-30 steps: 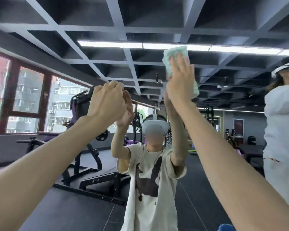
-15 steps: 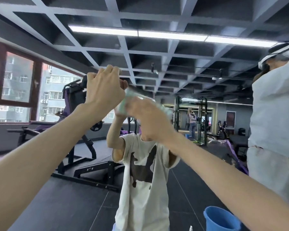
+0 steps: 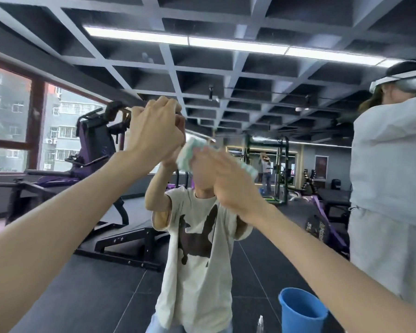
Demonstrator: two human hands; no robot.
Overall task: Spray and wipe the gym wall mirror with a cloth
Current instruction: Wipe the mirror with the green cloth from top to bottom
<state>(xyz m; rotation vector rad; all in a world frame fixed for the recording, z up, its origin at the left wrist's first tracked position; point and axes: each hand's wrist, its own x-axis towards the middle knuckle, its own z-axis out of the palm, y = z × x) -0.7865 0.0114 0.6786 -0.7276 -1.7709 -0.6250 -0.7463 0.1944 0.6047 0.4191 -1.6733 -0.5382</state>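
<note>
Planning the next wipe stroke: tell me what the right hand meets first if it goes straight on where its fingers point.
Probably the left hand: the right hand, pressing the cloth to the mirror, points up-left at it. Depth is unclear.

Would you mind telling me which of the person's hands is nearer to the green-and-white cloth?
Right. The right hand lies flat on the cloth, covering part of it; the left hand is a curled fist just above and left of the cloth, holding none of it.
</note>
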